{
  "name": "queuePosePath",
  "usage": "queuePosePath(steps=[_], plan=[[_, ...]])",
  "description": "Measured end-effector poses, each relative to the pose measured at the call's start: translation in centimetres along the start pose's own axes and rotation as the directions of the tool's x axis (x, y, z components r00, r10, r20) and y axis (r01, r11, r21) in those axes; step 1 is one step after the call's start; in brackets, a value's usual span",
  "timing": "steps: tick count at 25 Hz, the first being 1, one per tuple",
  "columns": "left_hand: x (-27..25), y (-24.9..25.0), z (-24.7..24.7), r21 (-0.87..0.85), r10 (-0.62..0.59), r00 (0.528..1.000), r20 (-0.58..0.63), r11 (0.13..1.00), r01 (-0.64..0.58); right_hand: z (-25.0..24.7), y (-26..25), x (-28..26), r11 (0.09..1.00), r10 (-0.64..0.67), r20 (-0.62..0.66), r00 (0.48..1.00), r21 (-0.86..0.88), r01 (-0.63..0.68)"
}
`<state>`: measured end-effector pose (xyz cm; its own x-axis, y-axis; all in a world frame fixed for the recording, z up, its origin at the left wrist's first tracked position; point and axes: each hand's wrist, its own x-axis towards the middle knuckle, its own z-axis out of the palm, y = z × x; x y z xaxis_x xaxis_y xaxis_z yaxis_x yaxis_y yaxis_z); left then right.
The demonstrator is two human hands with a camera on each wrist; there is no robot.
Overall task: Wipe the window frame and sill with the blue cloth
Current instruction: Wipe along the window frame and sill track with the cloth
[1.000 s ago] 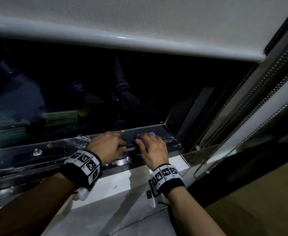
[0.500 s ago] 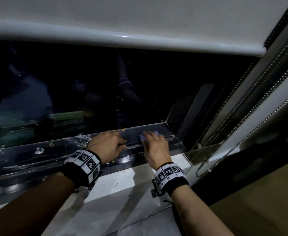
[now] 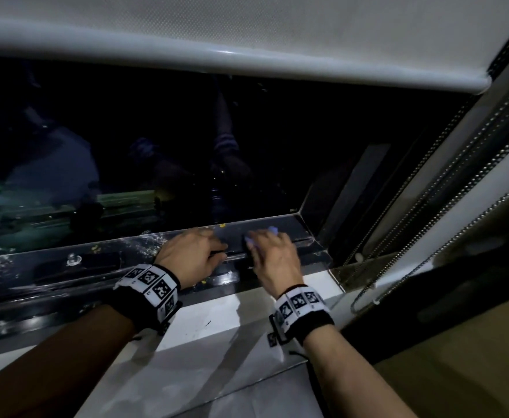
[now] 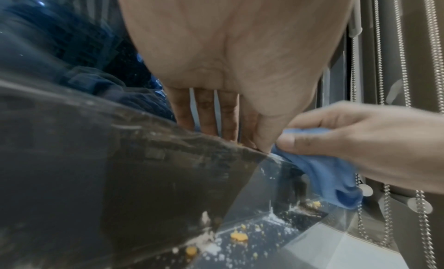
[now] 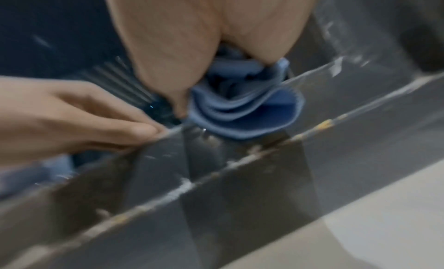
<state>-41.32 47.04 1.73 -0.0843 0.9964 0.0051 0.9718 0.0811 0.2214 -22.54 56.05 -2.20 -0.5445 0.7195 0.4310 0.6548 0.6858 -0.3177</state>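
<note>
The blue cloth (image 5: 242, 117) is bunched under my right hand (image 3: 265, 245), which grips it against the dark window frame (image 3: 96, 263) near its right corner. In the left wrist view the right hand (image 4: 348, 140) pinches the cloth (image 4: 331, 178) between thumb and fingers. Only small bits of cloth (image 3: 272, 229) show past the fingers in the head view. My left hand (image 3: 205, 251) rests just left of it, its straight fingers (image 4: 206, 117) touching the frame's rail, holding nothing. The white sill (image 3: 211, 321) lies below both wrists.
A lowered roller blind (image 3: 247, 31) hangs above the dark glass (image 3: 187, 140). Bead chains (image 3: 428, 212) run down the right side. Yellow crumbs (image 4: 238, 237) and white dust lie on the frame. A small knob (image 3: 74, 260) sticks up at the frame's left.
My right hand has shifted slightly forward over the frame with the cloth. The left hand has stayed on the rail.
</note>
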Motion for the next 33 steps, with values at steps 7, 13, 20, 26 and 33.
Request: queuePosePath(steps=[7, 13, 20, 26, 33], plan=[[-1.3, -1.4, -1.3, -0.109, -0.013, 0.999, -0.053, 0.994, 0.007, -3.5, 5.3, 3.2, 0.977, 0.104, -0.053, 0.993, 0.194, -0.092], [-4.6, -4.2, -2.2, -0.023, -0.120, 0.993, -0.023, 0.993, 0.119, 1.0, -0.9, 1.3, 1.000, -0.021, -0.002, 1.000, -0.006, 0.021], [-4.8, -4.5, -2.0, -0.037, -0.139, 0.990, -0.025, 0.990, 0.138, -2.1, 1.3, 2.3, 0.923, 0.056, 0.025, 0.998, 0.379, -0.061], [-4.8, -4.6, -1.9, -0.038, -0.157, 0.988, -0.007, 0.987, 0.157, 0.4, 0.9, 2.5, 0.993, 0.106, 0.039, 0.994, -0.065, -0.103], [-4.7, -4.6, -2.2, -0.038, -0.148, 0.989, 0.008, 0.988, 0.149, -2.5, 0.5, 1.9, 0.921, -0.059, 0.134, 0.989, 0.389, 0.002]])
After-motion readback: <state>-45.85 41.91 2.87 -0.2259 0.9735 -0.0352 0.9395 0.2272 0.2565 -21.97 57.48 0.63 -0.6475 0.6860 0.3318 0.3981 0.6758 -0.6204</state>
